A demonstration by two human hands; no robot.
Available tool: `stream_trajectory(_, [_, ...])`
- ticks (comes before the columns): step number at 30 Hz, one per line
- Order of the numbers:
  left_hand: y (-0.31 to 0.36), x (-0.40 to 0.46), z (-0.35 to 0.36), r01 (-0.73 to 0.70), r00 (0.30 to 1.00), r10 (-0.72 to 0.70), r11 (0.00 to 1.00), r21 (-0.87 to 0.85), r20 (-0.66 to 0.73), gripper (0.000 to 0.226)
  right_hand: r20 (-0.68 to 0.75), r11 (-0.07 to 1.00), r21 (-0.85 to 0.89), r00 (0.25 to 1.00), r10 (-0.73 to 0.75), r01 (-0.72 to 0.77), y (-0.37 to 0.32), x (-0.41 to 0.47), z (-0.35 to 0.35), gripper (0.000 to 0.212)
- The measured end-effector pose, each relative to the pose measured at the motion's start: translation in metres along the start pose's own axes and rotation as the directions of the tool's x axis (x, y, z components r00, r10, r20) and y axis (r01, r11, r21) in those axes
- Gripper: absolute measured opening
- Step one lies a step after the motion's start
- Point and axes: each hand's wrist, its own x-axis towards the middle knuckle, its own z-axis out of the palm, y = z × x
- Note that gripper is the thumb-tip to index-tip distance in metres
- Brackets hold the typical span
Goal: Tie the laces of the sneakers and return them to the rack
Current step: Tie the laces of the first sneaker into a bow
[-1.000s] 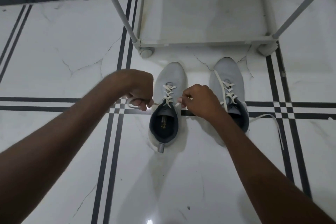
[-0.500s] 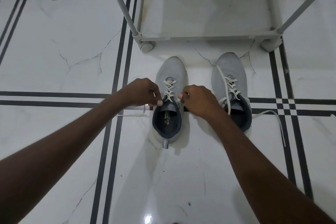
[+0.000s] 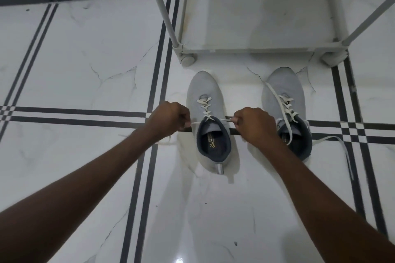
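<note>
We see the left sneaker (image 3: 206,100) standing on the white tiled floor (image 3: 85,60), toe toward the rack (image 3: 256,48), its white laces (image 3: 204,107) crossed up to the dark collar. Our left hand (image 3: 168,118) pinches one lace end with curled fingers (image 3: 185,123), and our right hand (image 3: 255,125) pinches the other, both ends drawn out sideways across the shoe's opening. Just beside it, the right sneaker (image 3: 283,92) has its loose lace (image 3: 339,143) trailing onto the floor. The rack's bottom shelf holds nothing we can make out.
</note>
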Motion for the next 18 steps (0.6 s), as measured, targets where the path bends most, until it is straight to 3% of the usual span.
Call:
stream_trajectory(2, [0.002,-0.002,0.003,0.024,0.996,-0.02,0.999,0.046,-0.088,0.014,0.004,0.998,0.05,1.0,-0.031,0.031,0.002,0.004,0.002,0.017])
stream_trajectory(4, [0.003,-0.005,0.004,0.186,0.955,-0.149,0.974,0.128,-0.255,0.021,-0.216,0.991,0.097,0.974,-0.072,0.095,-0.004,0.005,0.002,0.014])
stream_trajectory(5, [0.006,-0.006,0.004,0.29,0.935,-0.247,0.945,0.148,-0.255,0.03,-0.35,0.989,0.099,0.934,-0.066,0.107,-0.009,0.002,0.001,0.015])
stream_trajectory(6, [0.007,-0.007,0.005,0.361,0.924,-0.343,0.928,0.091,-0.169,0.041,-0.436,0.989,0.111,0.899,-0.038,0.096,-0.015,0.0,-0.002,0.022])
stream_trajectory(7, [0.009,-0.008,0.007,0.424,0.905,-0.426,0.902,-0.08,-0.012,0.049,-0.439,0.991,0.123,0.899,0.01,0.049,-0.02,-0.002,-0.004,0.033])
stream_trajectory(8, [0.012,-0.009,0.01,0.492,0.87,-0.466,0.811,-0.317,0.159,0.053,-0.365,0.992,0.128,0.929,0.063,-0.017,-0.026,-0.003,-0.005,0.041])
stream_trajectory(9, [0.015,-0.009,0.012,0.555,0.828,-0.486,0.643,-0.528,0.279,0.052,-0.243,0.989,0.114,0.962,0.124,-0.099,-0.03,-0.005,-0.003,0.046])
stream_trajectory(10, [0.018,-0.009,0.013,0.571,0.803,-0.498,0.483,-0.664,0.328,0.049,-0.129,0.982,0.101,0.976,0.175,-0.162,-0.033,-0.004,0.002,0.046])
stream_trajectory(12, [0.021,-0.002,0.015,0.52,0.784,-0.551,0.33,-0.788,0.286,0.04,-0.013,0.935,0.271,0.971,0.24,-0.228,-0.034,-0.003,0.008,0.042])
stream_trajectory(14, [0.021,0.006,0.007,0.446,0.781,-0.583,0.271,-0.853,0.223,0.031,0.052,0.734,0.625,0.952,0.302,-0.267,-0.033,0.004,0.009,0.029])
stream_trajectory(15, [0.023,0.009,0.001,0.403,0.791,-0.577,0.238,-0.884,0.205,0.027,0.131,0.544,0.783,0.935,0.33,-0.302,-0.035,0.007,0.004,0.023])
stream_trajectory(17, [0.025,0.015,-0.013,0.316,0.829,-0.52,0.132,-0.94,0.206,0.025,0.302,0.158,0.921,0.908,0.292,-0.357,-0.038,0.015,-0.008,0.022])
stream_trajectory(18, [0.027,0.017,-0.02,0.275,0.854,-0.478,0.075,-0.959,0.207,0.025,0.323,0.071,0.934,0.911,0.257,-0.351,-0.04,0.018,-0.015,0.02])
